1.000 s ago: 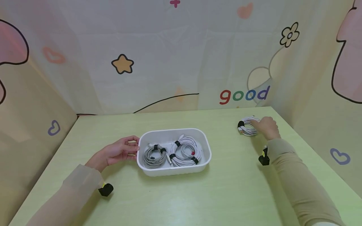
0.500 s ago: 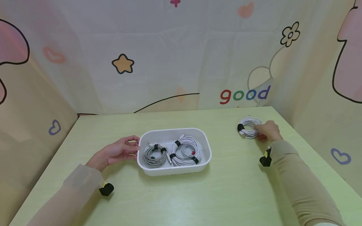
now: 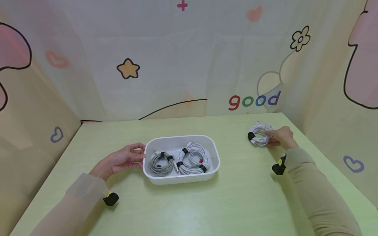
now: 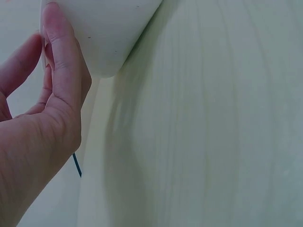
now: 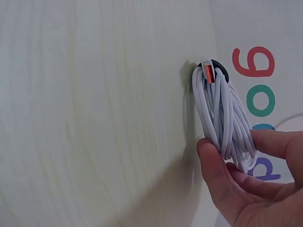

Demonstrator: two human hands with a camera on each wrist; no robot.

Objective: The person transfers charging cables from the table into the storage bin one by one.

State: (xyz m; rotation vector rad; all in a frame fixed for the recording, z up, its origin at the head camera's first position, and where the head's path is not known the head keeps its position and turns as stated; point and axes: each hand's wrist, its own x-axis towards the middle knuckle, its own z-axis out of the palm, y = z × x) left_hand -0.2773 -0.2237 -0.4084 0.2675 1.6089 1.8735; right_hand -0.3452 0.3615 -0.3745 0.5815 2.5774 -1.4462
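At the right of the table, my right hand (image 3: 284,136) pinches the near right side of a coiled white cable (image 3: 256,141) between thumb and fingers. A black strap binds the coil, and an orange-lined USB plug (image 5: 209,73) shows at its end in the right wrist view. The coil is tilted; whether it is wholly off the table, I cannot tell. My left hand (image 3: 127,158) rests its fingertips against the left end of a white plastic bin (image 3: 181,179). Inside lie a grey coiled cable (image 3: 155,169) and a larger white coiled cable (image 3: 193,171), both with black straps.
The pale wooden table (image 3: 189,209) carries the bin near its middle. A printed curtain (image 3: 177,65) stands along the back and both sides, close behind the right-hand cable. Black wrist cameras hang under both sleeves.
My right hand has drawn the white cable coil slightly towards me, and more of its ring shows. The left hand and the bin stay in place.
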